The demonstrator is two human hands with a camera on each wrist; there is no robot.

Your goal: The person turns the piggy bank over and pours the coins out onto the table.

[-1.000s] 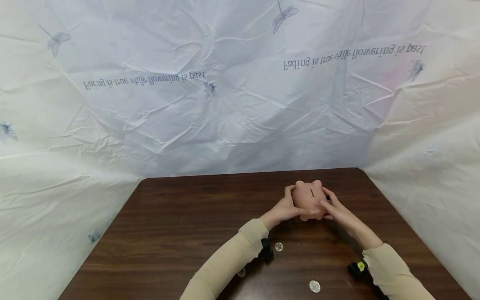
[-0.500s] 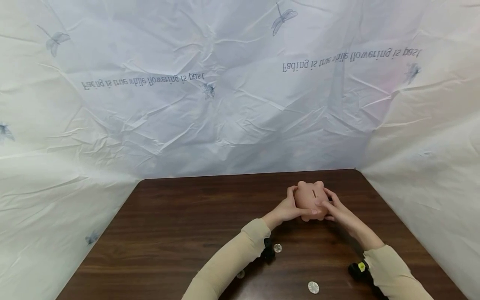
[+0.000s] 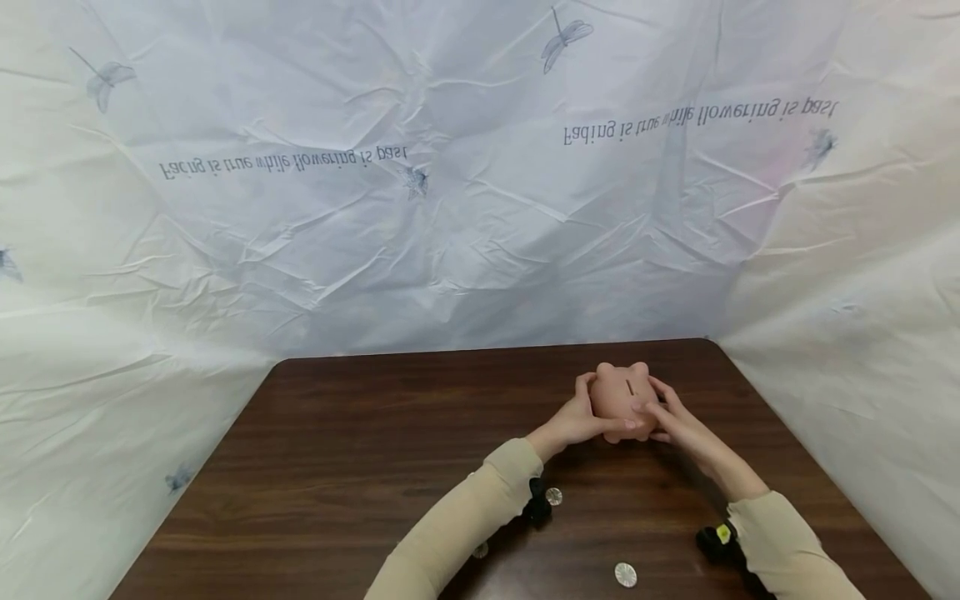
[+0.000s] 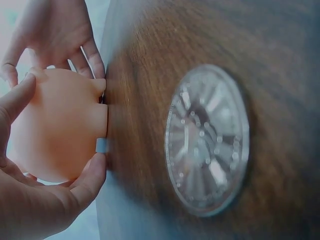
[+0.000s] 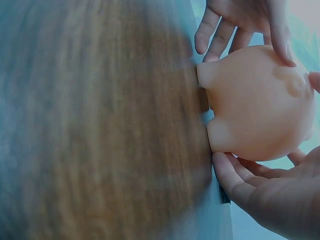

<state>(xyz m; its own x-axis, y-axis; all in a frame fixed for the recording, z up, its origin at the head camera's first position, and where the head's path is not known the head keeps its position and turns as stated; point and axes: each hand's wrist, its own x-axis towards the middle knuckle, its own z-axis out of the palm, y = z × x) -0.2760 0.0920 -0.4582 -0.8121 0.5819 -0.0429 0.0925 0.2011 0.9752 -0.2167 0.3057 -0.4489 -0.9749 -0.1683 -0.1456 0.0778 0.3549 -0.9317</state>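
Note:
A pink piggy bank [image 3: 618,400] stands upright toward the far right of the table, its coin slot facing up. My left hand [image 3: 576,419] holds its left side, the thumb across the near side. From the right, my right hand [image 3: 686,432] holds the opposite side, thumb on top near the front. In the left wrist view the feet of the piggy bank [image 4: 60,125] meet the tabletop. The right wrist view has the snout of the piggy bank [image 5: 250,105] close to the thumbs.
Silver coins lie on the dark wooden table [image 3: 360,433]: one coin [image 3: 553,497] by the left wrist, another coin [image 3: 626,575] nearer the front, and a coin [image 3: 481,550] partly under the left forearm. A white printed sheet [image 3: 480,208] hangs behind the table.
The piggy bank has shifted slightly to the right with both hands on it, mostly in the first half second. The view has drifted a little; the coins lie as before.

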